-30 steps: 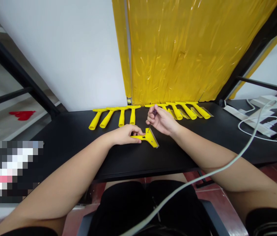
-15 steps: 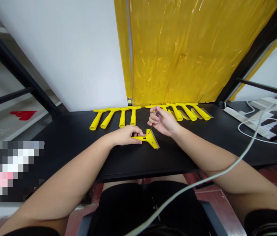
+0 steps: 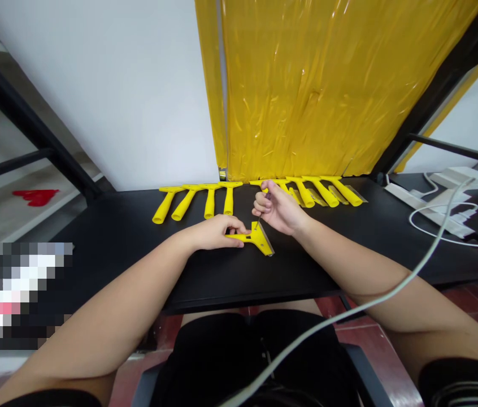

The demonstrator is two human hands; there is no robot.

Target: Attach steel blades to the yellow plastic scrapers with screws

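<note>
My left hand (image 3: 217,232) is closed around the handle of a yellow scraper (image 3: 260,239), holding it just above or on the black table, which of the two I cannot tell. The scraper's wide head points right, with a metal blade along its edge and small screws on its face. My right hand (image 3: 280,210) is curled around a thin screwdriver (image 3: 258,222); its grip is hidden in my fingers. The slim metal shaft slopes down to the upper screw on the scraper head.
Several yellow scraper handles (image 3: 182,204) lie at the back left of the black table (image 3: 222,280). More yellow scrapers (image 3: 326,192), some with blades, lie back right. A white power strip (image 3: 446,217) is at right. A pale cable (image 3: 349,314) hangs across my right arm.
The view has shifted very slightly. Both hands keep their hold, and the screwdriver tip stays at the upper screw of the scraper; my right fingers have barely moved.
</note>
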